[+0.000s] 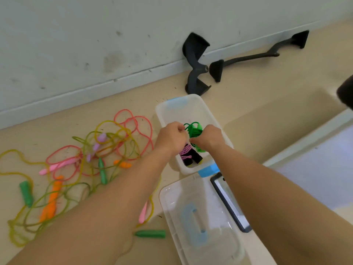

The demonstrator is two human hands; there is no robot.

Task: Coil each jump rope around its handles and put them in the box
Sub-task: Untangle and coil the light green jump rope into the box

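Both my hands hold a green jump rope [194, 131] coiled around its handles, just above the clear plastic box [191, 106]. My left hand [171, 137] pinches the rope's loose end at the left of the bundle. My right hand [207, 137] grips the bundle from the right. Inside the box lies a pink rope wound on black handles [189, 156]. On the floor to the left sprawls a tangle of loose ropes [86, 155], pink, yellow and green, with pink, orange, green and purple handles.
The box's clear lid [202, 217] with a blue handle lies on the floor near me, beside a dark-framed tablet [229, 203]. A green handle [150, 233] lies by the lid. Black chair-base parts [196, 62] rest against the wall beyond the box.
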